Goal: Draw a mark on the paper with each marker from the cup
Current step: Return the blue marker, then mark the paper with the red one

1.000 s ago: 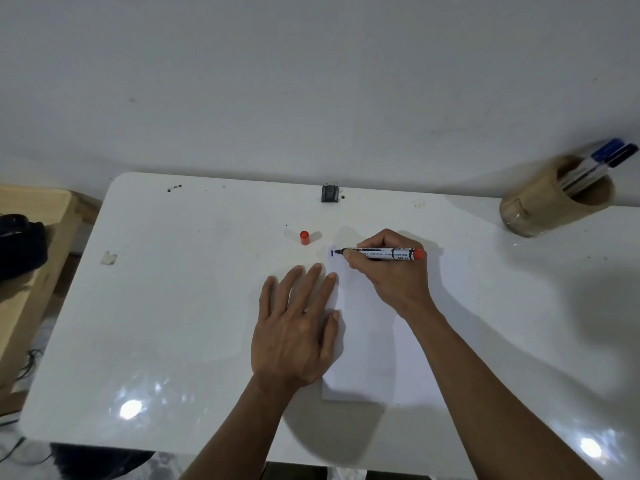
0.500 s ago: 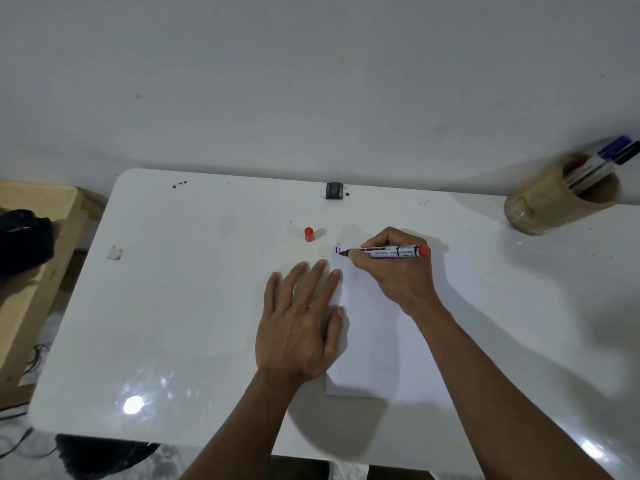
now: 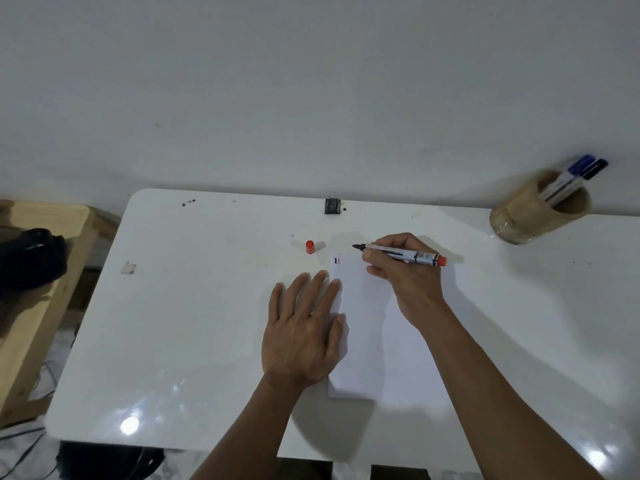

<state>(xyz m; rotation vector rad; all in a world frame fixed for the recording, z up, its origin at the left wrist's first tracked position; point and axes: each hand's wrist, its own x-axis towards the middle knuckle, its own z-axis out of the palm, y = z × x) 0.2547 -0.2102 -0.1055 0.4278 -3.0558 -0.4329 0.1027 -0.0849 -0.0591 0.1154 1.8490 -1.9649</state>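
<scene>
A white sheet of paper [image 3: 377, 344] lies on the white table [image 3: 194, 306], with two short marks, one blue and one red [image 3: 337, 261], near its top left corner. My left hand [image 3: 303, 327] rests flat, fingers spread, on the paper's left edge. My right hand [image 3: 405, 271] grips an uncapped red marker [image 3: 401, 253]; its dark tip is lifted past the paper's top edge, pointing left. The red cap [image 3: 310, 247] stands on the table left of the tip. A wooden cup [image 3: 540, 211] at the far right holds a blue marker [image 3: 568, 176] and a black marker [image 3: 594, 168].
A small black object [image 3: 332, 206] sits at the table's back edge against the white wall. A scrap of tape [image 3: 129, 268] lies at the table's left. A wooden stand [image 3: 38, 306] with a black item [image 3: 29, 258] is beside the table on the left.
A red mark has appeared beside the blue one. My right hand has lifted the marker tip off the paper, up and to the right. My left hand stays put.
</scene>
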